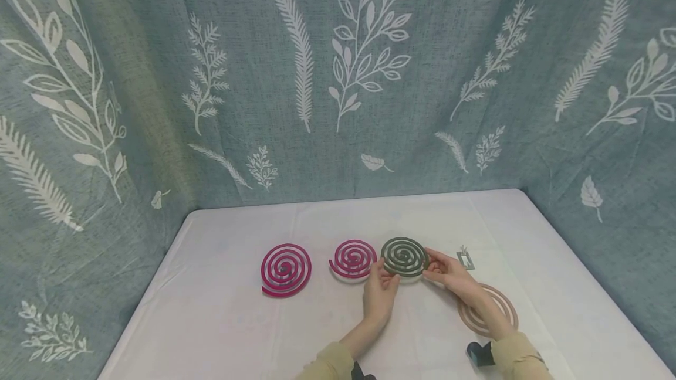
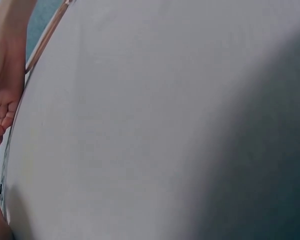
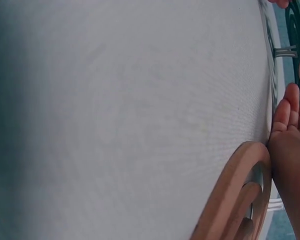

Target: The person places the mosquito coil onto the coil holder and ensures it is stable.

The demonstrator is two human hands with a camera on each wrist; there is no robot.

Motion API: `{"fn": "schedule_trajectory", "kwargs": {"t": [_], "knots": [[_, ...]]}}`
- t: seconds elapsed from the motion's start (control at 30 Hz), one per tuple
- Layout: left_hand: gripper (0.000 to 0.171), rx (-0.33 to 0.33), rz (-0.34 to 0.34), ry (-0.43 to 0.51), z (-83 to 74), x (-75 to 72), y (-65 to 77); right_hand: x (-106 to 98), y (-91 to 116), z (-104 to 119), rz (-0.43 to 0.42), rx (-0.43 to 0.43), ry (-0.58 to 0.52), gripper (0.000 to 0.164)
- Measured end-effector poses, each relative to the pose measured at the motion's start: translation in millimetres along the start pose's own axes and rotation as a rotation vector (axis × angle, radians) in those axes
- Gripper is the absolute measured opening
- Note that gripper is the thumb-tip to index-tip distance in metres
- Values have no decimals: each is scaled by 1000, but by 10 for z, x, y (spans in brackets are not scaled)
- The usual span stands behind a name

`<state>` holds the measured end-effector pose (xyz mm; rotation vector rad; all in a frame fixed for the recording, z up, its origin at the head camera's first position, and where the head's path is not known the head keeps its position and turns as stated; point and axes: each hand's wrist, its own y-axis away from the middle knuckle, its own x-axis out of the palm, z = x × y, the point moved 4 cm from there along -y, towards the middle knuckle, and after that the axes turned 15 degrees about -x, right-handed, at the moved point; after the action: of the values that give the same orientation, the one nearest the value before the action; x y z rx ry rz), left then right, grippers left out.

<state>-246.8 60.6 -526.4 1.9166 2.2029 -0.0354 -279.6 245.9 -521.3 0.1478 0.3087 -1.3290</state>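
Observation:
Both hands hold a dark green mosquito coil (image 1: 404, 257) by its rim, just over the table. My left hand (image 1: 379, 297) grips its near left edge, thumb and fingers at the rim. On the opposite side, my right hand (image 1: 458, 277) pinches the right edge. In the right wrist view, the green coil (image 3: 296, 30) stands edge-on, with small metal prongs (image 3: 285, 52) beside it. A magenta coil (image 1: 354, 258) lies close to the left fingers, a shadow under it. Below the right forearm is a tan coil (image 1: 513, 308), partly covered by it.
Farther left rests a second magenta coil (image 1: 286, 270). A small metal coil stand (image 1: 465, 260) lies just beyond the right hand. White cloth covers the table (image 1: 211, 309), and a patterned blue-green curtain (image 1: 317, 75) hangs around its back and sides.

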Motion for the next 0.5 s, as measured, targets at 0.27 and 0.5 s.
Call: {"fn": "schedule_trajectory", "kwargs": {"t": [0.27,0.5], "knots": [[46,3,60,-10,-30,-46,4,-4,-2,-9,2,-8,-10,72],[45,25,55,-7,-34,-66,-14,-6,-2,-29,1,-2,-13,73]]}}
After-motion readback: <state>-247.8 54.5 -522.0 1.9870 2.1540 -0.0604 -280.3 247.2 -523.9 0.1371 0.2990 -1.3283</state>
